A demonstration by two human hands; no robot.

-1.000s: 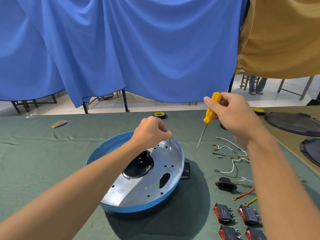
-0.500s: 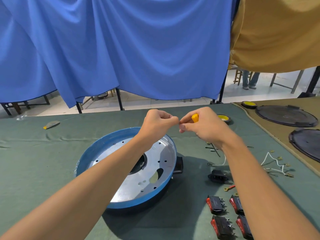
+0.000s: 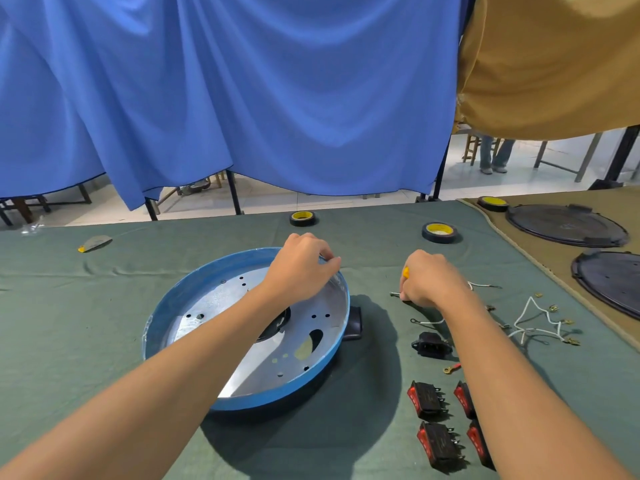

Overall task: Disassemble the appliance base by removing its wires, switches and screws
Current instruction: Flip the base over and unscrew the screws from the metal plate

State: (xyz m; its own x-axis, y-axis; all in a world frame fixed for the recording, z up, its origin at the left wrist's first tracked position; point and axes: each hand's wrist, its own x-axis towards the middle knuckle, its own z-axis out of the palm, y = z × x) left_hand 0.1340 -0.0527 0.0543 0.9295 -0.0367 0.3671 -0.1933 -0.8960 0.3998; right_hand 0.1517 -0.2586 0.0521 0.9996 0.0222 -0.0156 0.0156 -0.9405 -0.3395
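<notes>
Steadying the base (image 3: 207, 273), the left hand (image 3: 301, 268) grips its far rim while the right hand's (image 3: 429, 282) grip, just right of it, clasps the screwdriver (image 3: 405, 271).

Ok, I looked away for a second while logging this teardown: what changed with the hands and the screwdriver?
The right hand, still gripping the yellow-handled screwdriver, came down from the air, met the left hand over the appliance base, then dropped to the green cloth right of it. The left hand drew back to the far rim. The base, rocker switches and white wires stayed put.
</notes>
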